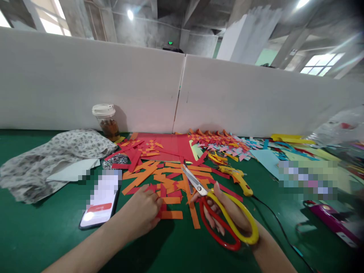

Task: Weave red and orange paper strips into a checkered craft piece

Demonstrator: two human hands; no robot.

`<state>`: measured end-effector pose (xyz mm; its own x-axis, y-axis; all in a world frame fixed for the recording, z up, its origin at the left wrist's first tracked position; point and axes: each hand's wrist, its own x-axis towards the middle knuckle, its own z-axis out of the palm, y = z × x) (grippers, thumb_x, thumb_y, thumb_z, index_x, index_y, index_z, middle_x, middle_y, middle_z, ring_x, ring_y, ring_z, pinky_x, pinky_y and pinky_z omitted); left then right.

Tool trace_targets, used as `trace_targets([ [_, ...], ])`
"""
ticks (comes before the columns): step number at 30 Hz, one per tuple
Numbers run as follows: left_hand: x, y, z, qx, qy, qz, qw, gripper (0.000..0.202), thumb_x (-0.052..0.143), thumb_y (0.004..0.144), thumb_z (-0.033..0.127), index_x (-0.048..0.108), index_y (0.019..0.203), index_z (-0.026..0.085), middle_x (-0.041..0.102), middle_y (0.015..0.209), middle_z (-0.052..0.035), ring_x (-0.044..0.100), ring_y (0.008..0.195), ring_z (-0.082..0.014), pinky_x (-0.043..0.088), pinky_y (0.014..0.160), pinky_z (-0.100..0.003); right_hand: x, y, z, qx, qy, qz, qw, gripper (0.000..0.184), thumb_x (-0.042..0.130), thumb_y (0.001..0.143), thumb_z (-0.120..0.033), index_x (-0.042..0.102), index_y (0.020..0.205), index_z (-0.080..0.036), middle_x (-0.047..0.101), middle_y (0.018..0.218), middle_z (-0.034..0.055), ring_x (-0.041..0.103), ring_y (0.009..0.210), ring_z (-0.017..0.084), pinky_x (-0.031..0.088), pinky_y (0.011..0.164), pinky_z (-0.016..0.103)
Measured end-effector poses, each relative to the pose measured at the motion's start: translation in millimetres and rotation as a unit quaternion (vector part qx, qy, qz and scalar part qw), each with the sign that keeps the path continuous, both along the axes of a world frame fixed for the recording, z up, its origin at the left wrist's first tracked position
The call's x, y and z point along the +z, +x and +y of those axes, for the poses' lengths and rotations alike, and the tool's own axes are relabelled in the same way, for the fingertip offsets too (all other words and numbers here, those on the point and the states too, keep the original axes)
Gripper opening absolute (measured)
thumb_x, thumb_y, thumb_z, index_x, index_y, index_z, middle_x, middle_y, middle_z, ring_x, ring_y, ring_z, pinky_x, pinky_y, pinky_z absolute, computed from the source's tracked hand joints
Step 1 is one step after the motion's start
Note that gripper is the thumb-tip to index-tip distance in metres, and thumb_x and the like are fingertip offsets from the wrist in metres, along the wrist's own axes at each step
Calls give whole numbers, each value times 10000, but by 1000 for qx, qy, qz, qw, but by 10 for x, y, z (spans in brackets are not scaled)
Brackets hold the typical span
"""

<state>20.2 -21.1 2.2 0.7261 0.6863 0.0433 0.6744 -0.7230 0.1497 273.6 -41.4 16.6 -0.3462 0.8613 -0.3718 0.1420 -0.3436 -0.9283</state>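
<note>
Red and yellow handles nearest: scissors point(202, 190) in the right hand point(236, 212), its fingers threaded through the loops and wrapped loosely about them, thumb lying along the yellow side. Blades point away over the paper and look slightly parted. Left hand point(146, 208) rests palm down on the near edge of the heap, fingers curled over red paper; tips hidden, so cannot tell whether they pinch or only press.

Risks, my judgement: blades lie over loose strips, so a careless closing could nick the wrong one. Left fingers are near the points; a sideways slip could catch them. A loose hold at the loops might let the scissors twist.

Orange and red paper strips point(172, 215) lie mid-table, between and beyond the hands. Flat, narrow, mostly straight-edged; they cross at all angles, some overlapping into a rough checker beside the left hand. A phone point(101, 201) lies left of the heap, screen lit. To the right, a yellow glue gun point(234, 176) on its side, black cord trailing nearer.

Farther: red sheet point(165, 146) lying flat; red-orange folded pieces point(210, 138) in spiky rows beside it; patterned cloth point(57, 155) to the left; lidded cup point(105, 117) standing against the white partition point(127, 87).
</note>
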Motion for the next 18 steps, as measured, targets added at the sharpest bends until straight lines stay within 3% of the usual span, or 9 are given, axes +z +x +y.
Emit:
trace_targets([
  [5, -40, 83, -53, -65, 99, 135, 984, 334, 460, 732, 67, 623, 1021, 108, 687, 816, -157, 612, 732, -270, 409, 740, -396, 79, -18, -6, -49, 49, 82, 994, 775, 136, 799, -699, 591, 1032, -116, 470, 390, -9, 444, 335, 128, 413, 418, 250],
  [8, -33, 55, -12, -52, 91, 116, 988, 293, 436, 750, 78, 615, 980, 112, 667, 727, -133, 600, 659, -255, 412, 648, -366, 157, -70, 22, -138, 114, 128, 976, 598, 277, 839, -605, 582, 1058, -140, 467, 407, -25, 423, 344, 118, 455, 488, 275],
  [11, 27, -19, 67, -23, 80, 84, 993, 267, 406, 785, 92, 602, 964, 121, 658, 704, -123, 594, 629, -246, 399, 593, -346, 226, -109, 66, -209, 143, 140, 957, 476, 413, 827, -511, 576, 1087, -146, 472, 425, -26, 440, 364, 121, 426, 439, 248],
  [16, 142, -103, 143, 43, 83, 1, 996, 246, 348, 869, 175, 593, 850, 164, 640, 689, -83, 584, 629, -221, 365, 560, -310, 288, -89, 87, -86, 41, 118, 988, 808, 179, 762, -729, 605, 1081, -122, 418, 348, -16, 359, 278, 109, 284, 323, 215],
  [18, 151, -108, 153, 81, 79, -67, 991, 263, 325, 897, 245, 577, 857, 179, 635, 716, -70, 579, 636, -206, 339, 535, -288, 267, -99, 70, -43, 12, 107, 993, 860, 170, 732, -762, 603, 1099, -116, 413, 348, -16, 358, 286, 108, 290, 337, 215],
])
